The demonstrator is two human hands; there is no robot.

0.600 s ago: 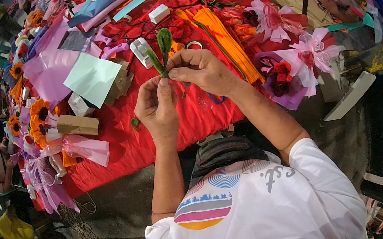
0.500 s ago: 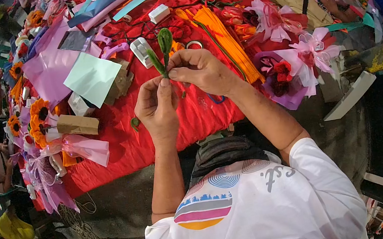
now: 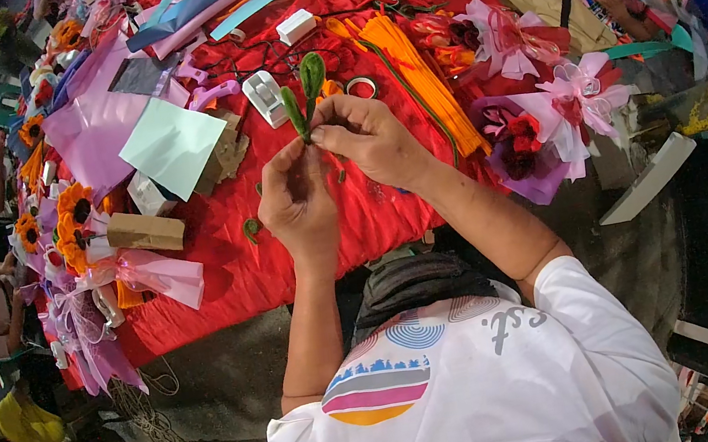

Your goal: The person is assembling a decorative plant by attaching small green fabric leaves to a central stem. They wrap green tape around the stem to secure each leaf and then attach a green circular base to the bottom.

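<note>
Both my hands meet above the red table (image 3: 223, 269), pinching a small green craft stem with two fuzzy green leaves (image 3: 303, 95) that stick up from my fingertips. My left hand (image 3: 297, 198) grips the lower part of the stem, fingers curled. My right hand (image 3: 369, 137) pinches it just below the leaves. Beyond the leaves lie a white tape dispenser (image 3: 266, 98) and a roll of tape (image 3: 361, 87).
A bundle of orange stems (image 3: 418, 67) lies right of my hands. Pink and purple wrapped bouquets (image 3: 541, 117) crowd the right side, sunflower bouquets (image 3: 70, 238) the left edge. A pale green paper sheet (image 3: 172, 145), a cardboard box (image 3: 145, 232) and a white box (image 3: 295, 26) lie about. People sit at far left.
</note>
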